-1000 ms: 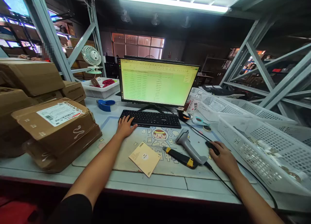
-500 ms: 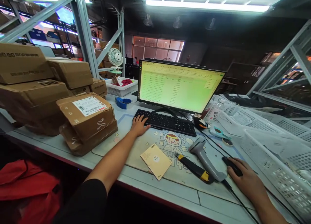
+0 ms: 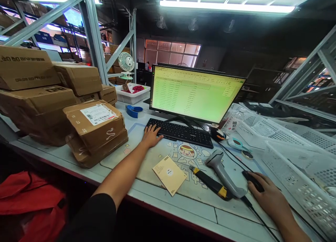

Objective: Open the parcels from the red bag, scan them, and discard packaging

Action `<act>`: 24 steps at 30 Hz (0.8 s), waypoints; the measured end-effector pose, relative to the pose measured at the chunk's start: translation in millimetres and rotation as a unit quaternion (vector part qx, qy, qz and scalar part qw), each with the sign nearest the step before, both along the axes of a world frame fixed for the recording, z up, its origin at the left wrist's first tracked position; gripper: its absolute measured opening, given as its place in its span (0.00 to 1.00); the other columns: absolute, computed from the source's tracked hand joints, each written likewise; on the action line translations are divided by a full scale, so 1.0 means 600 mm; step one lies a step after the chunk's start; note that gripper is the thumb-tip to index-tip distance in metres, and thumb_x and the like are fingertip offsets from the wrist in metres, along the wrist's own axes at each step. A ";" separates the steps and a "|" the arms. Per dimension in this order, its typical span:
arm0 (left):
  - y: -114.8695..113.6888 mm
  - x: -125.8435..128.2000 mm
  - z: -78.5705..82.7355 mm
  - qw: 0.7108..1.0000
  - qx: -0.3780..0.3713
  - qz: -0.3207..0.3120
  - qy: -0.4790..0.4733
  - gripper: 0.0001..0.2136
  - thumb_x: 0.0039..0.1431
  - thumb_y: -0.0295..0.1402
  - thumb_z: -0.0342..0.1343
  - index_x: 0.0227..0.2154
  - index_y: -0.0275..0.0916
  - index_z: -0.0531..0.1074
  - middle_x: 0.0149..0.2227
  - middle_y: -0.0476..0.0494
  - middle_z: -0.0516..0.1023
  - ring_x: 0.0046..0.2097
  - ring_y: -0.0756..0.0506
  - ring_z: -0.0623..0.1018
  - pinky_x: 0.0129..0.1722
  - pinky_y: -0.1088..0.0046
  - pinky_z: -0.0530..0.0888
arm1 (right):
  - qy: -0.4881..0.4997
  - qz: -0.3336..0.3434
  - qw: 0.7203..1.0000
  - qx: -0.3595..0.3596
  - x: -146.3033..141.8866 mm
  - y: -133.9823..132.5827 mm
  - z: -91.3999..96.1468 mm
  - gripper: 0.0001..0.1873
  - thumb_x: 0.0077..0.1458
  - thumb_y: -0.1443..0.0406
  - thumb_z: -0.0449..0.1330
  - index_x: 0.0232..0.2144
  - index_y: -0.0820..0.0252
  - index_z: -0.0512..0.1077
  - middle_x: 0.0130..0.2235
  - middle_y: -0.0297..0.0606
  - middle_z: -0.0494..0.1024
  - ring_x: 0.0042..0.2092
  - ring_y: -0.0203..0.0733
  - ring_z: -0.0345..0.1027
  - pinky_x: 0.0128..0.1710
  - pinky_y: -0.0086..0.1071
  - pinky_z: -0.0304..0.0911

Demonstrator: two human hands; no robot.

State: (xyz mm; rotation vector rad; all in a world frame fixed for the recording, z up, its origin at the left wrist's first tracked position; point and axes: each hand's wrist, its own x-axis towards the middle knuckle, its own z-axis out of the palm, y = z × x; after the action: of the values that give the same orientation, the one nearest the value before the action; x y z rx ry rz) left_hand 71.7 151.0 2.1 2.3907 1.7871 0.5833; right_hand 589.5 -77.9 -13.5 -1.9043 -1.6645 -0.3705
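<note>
Cupping a black computer mouse [image 3: 256,182], the right hand [image 3: 271,196] has its grip curled loosely around the sides, with the smooth, dark front poking out ahead of the fingers. That mouse sits at the right of a pale cartoon-printed desk mat [image 3: 126,166]. The left hand's [image 3: 151,136] grip is released, fingers spread over the left end of a black keyboard [image 3: 183,133]. Full-width and low, with small pale legends on dark keys, the keyboard lies slightly aslant before a monitor [image 3: 194,93] showing a green-tinted spreadsheet. Between the hands lie a cream square card [image 3: 169,175] with a barcode along one edge, a black-and-yellow utility knife [image 3: 210,182] and a grey corded barcode scanner [image 3: 223,173], the last two side by side. Farther out on the bench [image 3: 189,208] are a blue tape dispenser [image 3: 133,111], a taped, labelled carton [image 3: 91,135] at left, and a white perforated basket [image 3: 296,186] at right.
</note>
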 end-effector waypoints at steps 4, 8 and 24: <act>-0.003 0.002 0.004 1.000 0.001 0.003 0.003 0.30 0.70 0.51 0.49 0.71 0.45 0.62 0.76 0.39 0.54 0.76 0.33 0.53 0.75 0.50 0.49 | -0.006 0.021 1.000 0.007 0.000 0.001 0.002 0.29 0.56 0.45 0.53 0.47 0.55 0.80 0.50 0.47 0.79 0.45 0.60 0.76 0.50 0.53 0.74; -0.006 0.002 0.007 1.000 -0.004 0.003 0.004 0.30 0.70 0.51 0.49 0.71 0.45 0.61 0.76 0.39 0.54 0.76 0.33 0.53 0.75 0.50 0.49 | -0.006 0.037 0.999 0.011 0.002 0.003 0.003 0.29 0.55 0.45 0.54 0.47 0.57 0.80 0.49 0.48 0.79 0.46 0.61 0.76 0.51 0.54 0.73; -0.003 -0.005 0.004 1.000 0.001 0.003 0.002 0.32 0.70 0.52 0.49 0.72 0.43 0.60 0.76 0.40 0.51 0.76 0.32 0.50 0.75 0.49 0.45 | -0.050 -0.005 0.999 -0.011 -0.036 -0.007 0.012 0.35 0.63 0.45 0.48 0.52 0.66 0.78 0.54 0.55 0.77 0.56 0.59 0.72 0.61 0.46 0.66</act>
State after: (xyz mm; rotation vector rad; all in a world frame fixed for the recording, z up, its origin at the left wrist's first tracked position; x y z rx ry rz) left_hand 68.8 149.4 4.8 2.3908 1.7983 0.5818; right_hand 567.7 -82.4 -6.5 -1.9394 -1.7308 -0.4607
